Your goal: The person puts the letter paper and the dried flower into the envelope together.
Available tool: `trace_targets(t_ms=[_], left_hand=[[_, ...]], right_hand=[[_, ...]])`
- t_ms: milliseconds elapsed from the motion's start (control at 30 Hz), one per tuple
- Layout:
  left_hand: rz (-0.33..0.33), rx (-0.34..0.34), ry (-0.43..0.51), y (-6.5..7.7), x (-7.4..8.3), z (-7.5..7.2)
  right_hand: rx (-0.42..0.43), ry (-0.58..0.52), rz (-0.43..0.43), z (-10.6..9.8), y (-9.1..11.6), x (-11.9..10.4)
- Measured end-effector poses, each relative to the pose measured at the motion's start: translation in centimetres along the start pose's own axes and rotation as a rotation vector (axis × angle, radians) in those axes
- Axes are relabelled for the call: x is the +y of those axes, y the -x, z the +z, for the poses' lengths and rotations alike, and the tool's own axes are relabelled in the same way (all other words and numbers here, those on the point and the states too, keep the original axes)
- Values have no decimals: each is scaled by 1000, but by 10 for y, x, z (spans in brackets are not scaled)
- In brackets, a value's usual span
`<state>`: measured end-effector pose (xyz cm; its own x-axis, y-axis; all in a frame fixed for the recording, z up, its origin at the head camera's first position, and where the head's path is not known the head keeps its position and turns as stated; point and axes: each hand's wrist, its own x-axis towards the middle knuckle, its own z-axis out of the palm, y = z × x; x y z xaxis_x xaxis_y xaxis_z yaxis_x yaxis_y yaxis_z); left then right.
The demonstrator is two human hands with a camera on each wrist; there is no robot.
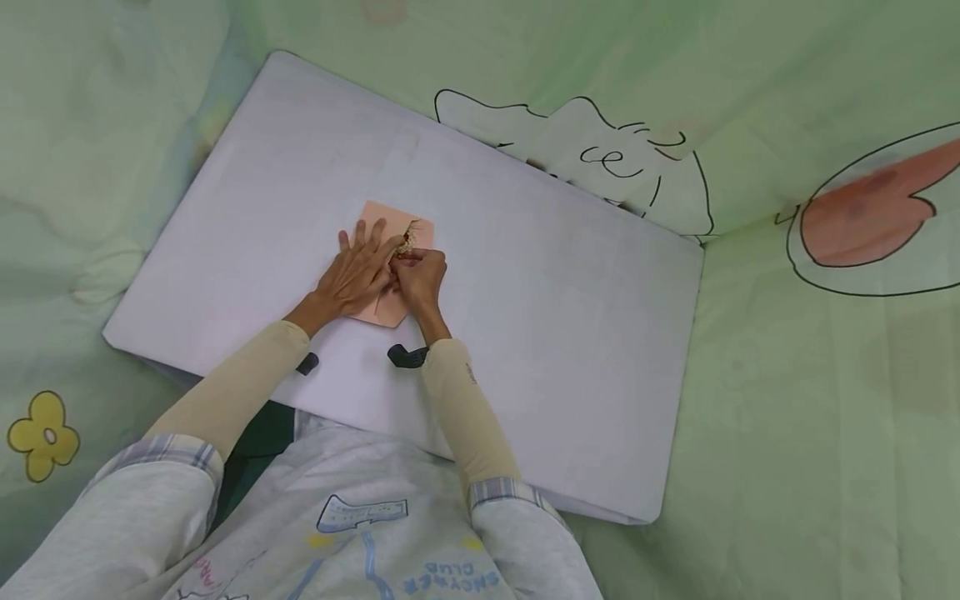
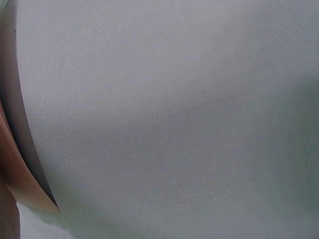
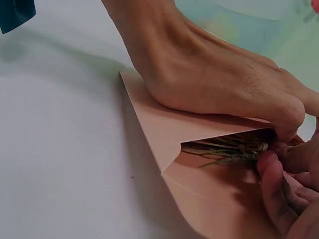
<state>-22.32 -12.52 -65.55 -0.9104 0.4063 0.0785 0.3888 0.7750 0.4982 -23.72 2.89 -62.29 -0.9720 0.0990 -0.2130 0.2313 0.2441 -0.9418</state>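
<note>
- White board (image 1: pixel 525 275) lies mid-frame on a green cartoon-print bedsheet (image 1: pixel 787 400).
- Left hand (image 1: pixel 358 271) presses flat on pink envelope (image 1: pixel 390 310).
- Right hand (image 1: pixel 420 279), grip pinching dried sprigs (image 3: pixel 229 148).

- The person's pale grey shirt (image 1: pixel 352 533), at the bottom edge of the head view, carries blue printed letters. They appear upside down to the camera and seem to read "SNOYER CLUB"; the spelling is uncertain.
- Pink lettering lower left on the same shirt is too small to read.
- No other text, number or label is legible in any view.
</note>
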Motion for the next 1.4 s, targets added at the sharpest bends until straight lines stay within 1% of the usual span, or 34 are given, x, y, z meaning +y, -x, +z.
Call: trace_targets(t_ms=[133, 233, 300, 367, 467, 600, 833, 1100, 1233, 1400], left_hand=[[-9, -4, 2, 0, 0, -2], [-14, -7, 3, 0, 0, -3], [-16, -2, 15, 1, 0, -3], [-14, -2, 16, 1, -1, -1], [-13, -4, 16, 2, -1, 0], [-8, -14, 2, 1, -2, 0], [0, -13, -1, 1, -1, -2], [-4, -12, 22, 0, -2, 0], [-1, -10, 18, 0, -2, 0], [-7, -28, 16, 0, -1, -2]], right_hand=[[-5, -85, 34, -1, 2, 1], [45, -140, 59, 0, 3, 1], [95, -145, 68, 2, 4, 0], [135, -119, 63, 5, 4, 0], [154, -71, 33, 8, 3, 0], [145, -42, 4, 8, 0, -2], [146, 6, 17, 9, -4, -3], [135, -17, 68, 11, -6, -2], [125, -19, 74, 12, -9, -2], [104, -4, 67, 12, -13, -1]])
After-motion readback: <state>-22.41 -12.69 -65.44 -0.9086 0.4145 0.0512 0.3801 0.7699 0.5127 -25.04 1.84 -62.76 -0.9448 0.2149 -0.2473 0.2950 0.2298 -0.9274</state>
